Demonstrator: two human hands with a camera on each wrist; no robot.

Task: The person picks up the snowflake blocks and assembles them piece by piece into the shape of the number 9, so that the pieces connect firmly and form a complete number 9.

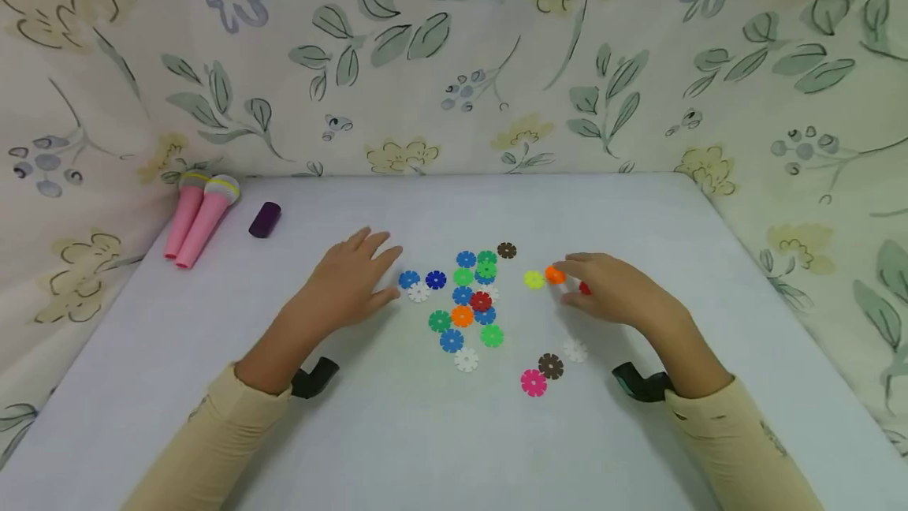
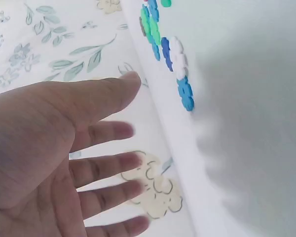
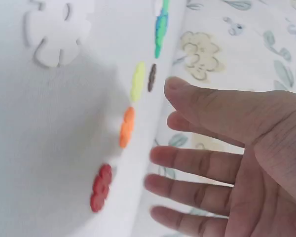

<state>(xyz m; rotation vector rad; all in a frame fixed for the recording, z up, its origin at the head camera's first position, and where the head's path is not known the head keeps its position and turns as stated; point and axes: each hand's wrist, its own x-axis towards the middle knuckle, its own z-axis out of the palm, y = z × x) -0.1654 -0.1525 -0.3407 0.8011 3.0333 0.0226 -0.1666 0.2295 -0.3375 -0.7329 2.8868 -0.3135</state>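
Several flat, notched plastic discs in mixed colours lie on the white table, most in a loose cluster around a dark red disc. My left hand hovers left of them with fingers spread, nearest a blue disc and a white disc. Over on the right side, my right hand is held with fingers extended and nothing in its grasp. Its fingertips overlap an orange disc in the head view. A yellow disc lies just left of that one, and a red disc is partly hidden behind the hand.
Two pink toy microphones lie at the table's back left corner, with a dark purple cylinder beside them. Nearer the front are a pink disc, a brown disc and a white disc. A floral curtain borders the table.
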